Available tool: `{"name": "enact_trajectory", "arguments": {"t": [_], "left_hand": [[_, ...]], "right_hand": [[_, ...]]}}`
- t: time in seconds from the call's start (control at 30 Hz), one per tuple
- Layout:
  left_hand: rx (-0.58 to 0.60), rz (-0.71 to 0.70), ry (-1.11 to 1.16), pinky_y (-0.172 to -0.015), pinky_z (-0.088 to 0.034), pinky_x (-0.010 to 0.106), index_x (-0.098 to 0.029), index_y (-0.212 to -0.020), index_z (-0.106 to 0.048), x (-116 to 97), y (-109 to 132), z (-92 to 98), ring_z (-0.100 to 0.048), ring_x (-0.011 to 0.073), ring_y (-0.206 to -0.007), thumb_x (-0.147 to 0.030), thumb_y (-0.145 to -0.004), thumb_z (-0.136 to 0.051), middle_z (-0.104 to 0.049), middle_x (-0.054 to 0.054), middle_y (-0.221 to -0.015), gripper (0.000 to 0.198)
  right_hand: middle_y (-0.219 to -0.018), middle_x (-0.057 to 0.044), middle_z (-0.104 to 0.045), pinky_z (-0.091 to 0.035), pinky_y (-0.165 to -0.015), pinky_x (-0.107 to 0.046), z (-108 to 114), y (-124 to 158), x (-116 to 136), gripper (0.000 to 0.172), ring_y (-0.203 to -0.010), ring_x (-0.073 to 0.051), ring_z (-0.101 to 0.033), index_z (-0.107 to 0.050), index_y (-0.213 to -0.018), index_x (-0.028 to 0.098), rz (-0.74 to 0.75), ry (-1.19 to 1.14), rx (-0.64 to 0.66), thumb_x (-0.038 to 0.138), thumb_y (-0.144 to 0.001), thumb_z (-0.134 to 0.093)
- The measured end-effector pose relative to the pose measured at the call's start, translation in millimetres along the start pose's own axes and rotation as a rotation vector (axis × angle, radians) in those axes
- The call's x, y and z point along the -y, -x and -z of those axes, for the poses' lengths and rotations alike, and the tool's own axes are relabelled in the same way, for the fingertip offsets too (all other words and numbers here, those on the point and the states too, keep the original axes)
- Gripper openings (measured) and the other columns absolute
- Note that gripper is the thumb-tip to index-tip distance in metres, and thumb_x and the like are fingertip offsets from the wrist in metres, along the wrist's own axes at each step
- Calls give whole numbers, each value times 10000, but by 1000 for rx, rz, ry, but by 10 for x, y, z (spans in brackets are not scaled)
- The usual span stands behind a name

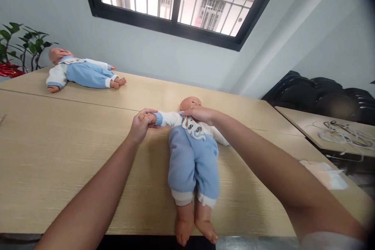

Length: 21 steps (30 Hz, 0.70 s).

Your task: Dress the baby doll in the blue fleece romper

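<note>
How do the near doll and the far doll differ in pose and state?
The near doll lies with its feet toward the person; the far doll lies crosswise, head to the left of the picture.
The left hand holds the near doll's arm at the hand and the right hand is at its upper chest; no hand touches the far doll.
Both wear blue-and-white outfits and have bare feet.

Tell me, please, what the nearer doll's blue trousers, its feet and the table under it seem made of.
Blue trousers: probably soft, matte fleece; the surface looks fuzzy.
Feet: seemingly smooth vinyl or similar plastic, with slight sheen and moulded toes.
Table: perhaps satin wood-look laminate, as fine grain lines show; veneer is possible.
</note>
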<state>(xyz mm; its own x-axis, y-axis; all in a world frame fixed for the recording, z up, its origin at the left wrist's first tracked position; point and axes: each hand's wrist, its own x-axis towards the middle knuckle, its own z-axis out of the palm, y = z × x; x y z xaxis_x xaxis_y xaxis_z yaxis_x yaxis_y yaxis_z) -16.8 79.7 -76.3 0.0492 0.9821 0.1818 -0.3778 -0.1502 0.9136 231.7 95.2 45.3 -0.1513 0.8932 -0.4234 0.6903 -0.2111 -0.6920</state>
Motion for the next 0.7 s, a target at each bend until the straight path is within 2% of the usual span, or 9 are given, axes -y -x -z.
{"name": "enact_trajectory", "arguments": {"t": [0.17, 0.27, 0.33, 0.43, 0.53, 0.6, 0.7], "left_hand": [[43, 51, -82, -685, -663, 317, -125, -1095, -683, -16, -70, 143, -680, 162, -837, -416, -755, -771, -686, 64, -1061, 456], [21, 59, -224, -784, -659, 355, -146, -1137, -660, -26, -134, 304, -688, 191, -926, -476, -749, -794, -687, 69, -1121, 527], [9, 34, -346, -841, -635, 353, -154, -1122, -666, -36, -171, 409, -691, 206, -956, -504, -742, -803, -705, 71, -1117, 534], [-1, -34, -563, -878, -592, 339, -161, -1072, -698, -54, -203, 524, -694, 233, -991, -533, -761, -791, -744, 82, -1088, 494], [3, -60, -776, -900, -564, 352, -182, -1077, -721, -42, -218, 592, -702, 258, -1032, -550, -787, -765, -770, 83, -1112, 470], [38, -52, -865, -913, -552, 361, -193, -1111, -725, -8, -228, 625, -707, 263, -1041, -561, -801, -746, -775, 78, -1136, 481], [114, -25, -936, -931, -546, 375, -188, -1169, -714, 52, -235, 679, -707, 268, -1045, -586, -828, -707, -767, 86, -1170, 524]], "right_hand": [[-643, -45, -599, -362, -552, -294, -42, -49, -49, 269, -591, -160, -524, -576, -629, 191, 99, 355, -105, 287, -840, -714], [-772, -80, -693, -397, -605, -303, -56, 42, -169, 267, -690, -199, -601, -634, -736, 192, 158, 436, -214, 379, -927, -628], [-888, -82, -734, -414, -643, -314, -29, 154, -338, 291, -760, -220, -631, -654, -846, 207, 225, 480, -325, 433, -984, -534], [-959, -77, -749, -451, -725, -340, 76, 315, -780, 292, -848, -243, -656, -664, -932, 219, 315, 515, -472, 421, -1008, -467], [-1103, -141, -745, -479, -936, -433, 204, 397, -1392, 334, -1054, -316, -655, -688, -1065, 182, 334, 582, -638, 425, -982, -475], [-1241, -185, -715, -438, -1063, -513, 268, 422, -1797, 452, -1195, -368, -616, -674, -1211, 155, 327, 611, -665, 485, -978, -473], [-1320, -192, -696, -425, -1103, -541, 344, 473, -2247, 562, -1251, -394, -601, -658, -1309, 152, 313, 593, -647, 565, -955, -517]]}}
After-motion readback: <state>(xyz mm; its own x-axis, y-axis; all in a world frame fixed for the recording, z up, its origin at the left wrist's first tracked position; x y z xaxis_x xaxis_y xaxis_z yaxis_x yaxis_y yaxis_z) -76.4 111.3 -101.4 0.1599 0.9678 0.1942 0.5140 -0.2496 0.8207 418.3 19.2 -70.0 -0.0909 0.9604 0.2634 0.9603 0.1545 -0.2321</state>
